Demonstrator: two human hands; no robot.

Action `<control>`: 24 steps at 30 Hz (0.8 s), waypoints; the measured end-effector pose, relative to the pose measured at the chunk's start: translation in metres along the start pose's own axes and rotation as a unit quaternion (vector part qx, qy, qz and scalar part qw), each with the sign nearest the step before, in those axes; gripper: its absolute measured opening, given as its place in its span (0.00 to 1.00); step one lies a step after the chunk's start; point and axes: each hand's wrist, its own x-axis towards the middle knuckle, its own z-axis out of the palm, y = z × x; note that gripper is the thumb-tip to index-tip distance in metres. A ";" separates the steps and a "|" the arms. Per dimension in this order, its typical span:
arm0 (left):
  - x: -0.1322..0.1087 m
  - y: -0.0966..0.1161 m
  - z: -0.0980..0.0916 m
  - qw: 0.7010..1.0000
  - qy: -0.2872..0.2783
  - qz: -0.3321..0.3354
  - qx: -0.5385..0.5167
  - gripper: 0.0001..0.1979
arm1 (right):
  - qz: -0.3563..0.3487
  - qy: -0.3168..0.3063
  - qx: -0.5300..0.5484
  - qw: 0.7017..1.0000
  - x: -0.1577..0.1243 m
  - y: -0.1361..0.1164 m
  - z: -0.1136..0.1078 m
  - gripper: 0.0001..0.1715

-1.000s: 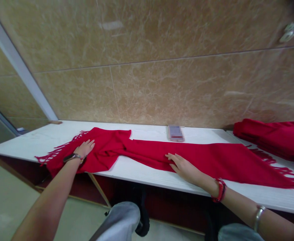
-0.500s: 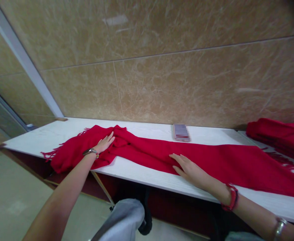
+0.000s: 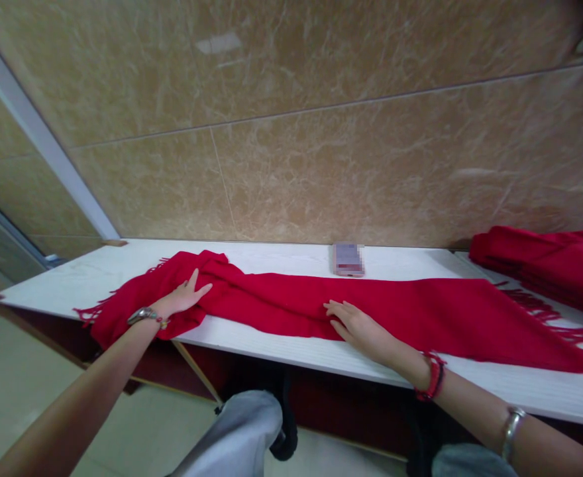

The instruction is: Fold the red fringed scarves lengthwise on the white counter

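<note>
A long red fringed scarf (image 3: 421, 315) lies stretched along a white table (image 3: 291, 348). My left hand (image 3: 181, 299) rests flat on its bunched left part, fingers spread, near the fringe that hangs over the table's front edge. My right hand (image 3: 355, 322) lies flat on the scarf's middle, fingers stretched out toward the left. Neither hand grips anything.
A small phone-like object (image 3: 348, 258) lies on the table by the beige tiled wall (image 3: 321, 165). A pile of red cloth (image 3: 554, 262) sits at the far right. My knees in grey trousers (image 3: 242, 434) are below the table edge.
My left hand slid right over the scarf, bunching the left end, then drew slightly back left. My right hand stayed on the scarf's middle.
</note>
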 end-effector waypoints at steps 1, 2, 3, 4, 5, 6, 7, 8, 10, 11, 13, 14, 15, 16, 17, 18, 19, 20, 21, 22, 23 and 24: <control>-0.005 -0.007 0.005 0.999 -0.032 -0.013 -0.009 0.39 | 0.001 0.004 0.006 1.000 0.000 0.000 0.000 0.14; -0.009 -0.016 0.010 0.998 -0.048 -0.022 -0.020 0.40 | 0.003 0.007 0.010 1.000 0.000 0.000 -0.001 0.13; -0.011 -0.026 0.014 0.998 -0.052 -0.028 -0.031 0.39 | 0.003 0.009 0.013 1.000 -0.001 -0.001 -0.002 0.13; -0.011 -0.035 0.017 0.998 -0.043 -0.029 -0.035 0.38 | 0.003 0.009 0.014 1.000 -0.001 -0.001 -0.002 0.12; -0.010 -0.044 0.020 0.999 -0.031 -0.029 -0.033 0.37 | 0.001 0.009 0.014 1.000 -0.001 -0.002 -0.002 0.12; -0.007 -0.051 0.022 0.999 -0.022 -0.027 -0.024 0.36 | -0.002 0.007 0.013 1.000 -0.001 -0.002 -0.003 0.12; -0.004 -0.057 0.023 1.000 -0.016 -0.024 -0.011 0.35 | -0.004 0.005 0.012 1.000 -0.001 -0.002 -0.003 0.12; 0.000 -0.060 0.023 1.000 -0.013 -0.021 0.005 0.35 | -0.006 0.003 0.011 1.000 -0.001 -0.003 -0.003 0.12; 0.007 -0.059 0.022 0.999 -0.001 -0.015 0.036 0.33 | -0.005 0.001 0.009 1.000 -0.002 -0.004 -0.003 0.12; 0.009 -0.055 0.020 0.999 0.013 -0.008 0.051 0.32 | -0.004 0.000 0.008 1.000 -0.002 -0.004 -0.004 0.12; 0.010 -0.038 0.013 0.995 0.057 0.031 0.078 0.30 | -0.001 -0.001 0.006 1.000 -0.002 -0.005 -0.005 0.11; 0.009 -0.025 0.009 0.990 0.083 0.068 0.087 0.29 | 0.000 -0.001 0.004 1.000 -0.002 -0.006 -0.005 0.11; 0.007 -0.011 0.005 0.984 0.105 0.114 0.091 0.29 | 0.002 -0.001 0.002 1.000 -0.002 -0.006 -0.005 0.11; 0.006 0.006 0.001 0.975 0.121 0.162 0.092 0.29 | 0.004 0.002 0.001 1.000 -0.002 -0.006 -0.005 0.12; 0.005 0.023 -0.002 0.966 0.128 0.207 0.088 0.29 | 0.007 0.005 0.002 1.000 -0.002 -0.006 -0.005 0.14; 0.004 0.041 -0.005 0.956 0.124 0.251 0.084 0.27 | 0.010 0.009 0.004 1.000 -0.002 -0.006 -0.004 0.16; 0.004 0.058 -0.008 0.946 0.113 0.292 0.082 0.26 | 0.012 0.013 0.006 1.000 -0.002 -0.005 -0.003 0.18; 0.005 0.074 -0.010 0.937 0.094 0.326 0.083 0.26 | 0.016 0.016 0.007 1.000 -0.002 -0.004 -0.003 0.20; 0.007 0.088 -0.011 0.928 0.064 0.356 0.085 0.26 | 0.019 0.018 0.007 1.000 -0.002 -0.004 -0.002 0.20; 0.008 0.100 -0.013 0.921 0.033 0.378 0.086 0.26 | 0.021 0.016 0.007 1.000 -0.002 -0.004 -0.002 0.20; 0.010 0.110 -0.014 0.915 0.006 0.394 0.088 0.25 | 0.023 0.014 0.008 1.000 -0.002 -0.003 -0.003 0.18; 0.012 0.116 -0.016 0.911 -0.011 0.404 0.088 0.24 | 0.023 0.012 0.010 1.000 -0.001 -0.003 -0.003 0.17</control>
